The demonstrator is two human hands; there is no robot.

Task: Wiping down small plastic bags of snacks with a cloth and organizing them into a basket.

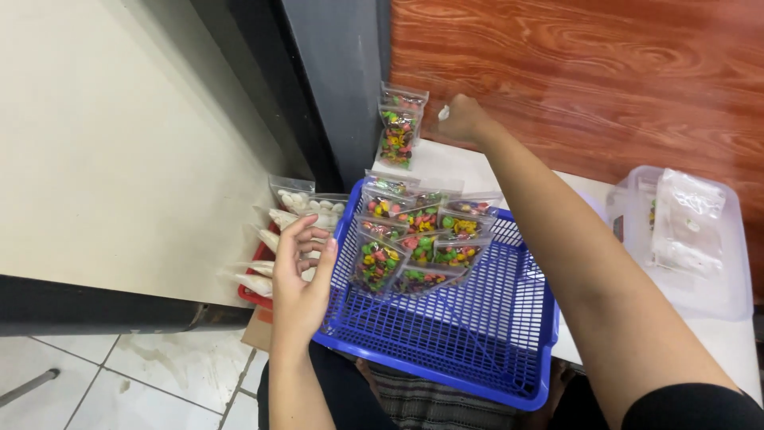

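So far, your blue basket (477,342) holds a cluster of clear zip pouches of coloured candy (418,239), all packed into the far left corner and standing or leaning in rough rows; the near half and right side of the mesh floor carry nothing. By my reading you are partway through sorting, with roughly a third of the basket filled.

One more pouch of coloured candy (398,131) stands upright outside the basket, against the dark pillar (334,87) at the back of the white tabletop (454,163). Your right hand (463,121) is stretched out just beside it, fingers curled closed around something small and white (too small to identify), not touching the pouch as far as I can tell.

Your left hand (302,275) sits at the basket's left rim, fingers spread fairly wide and holding nothing, close to the nearest pouches. Just beyond it, a red tray (253,293) carries clear bags of white pieces (306,205), apart from the basket's contents.

Off to your right, a lidded clear plastic box (684,239) rests on the table, well apart from both hands, and what it holds is unclear
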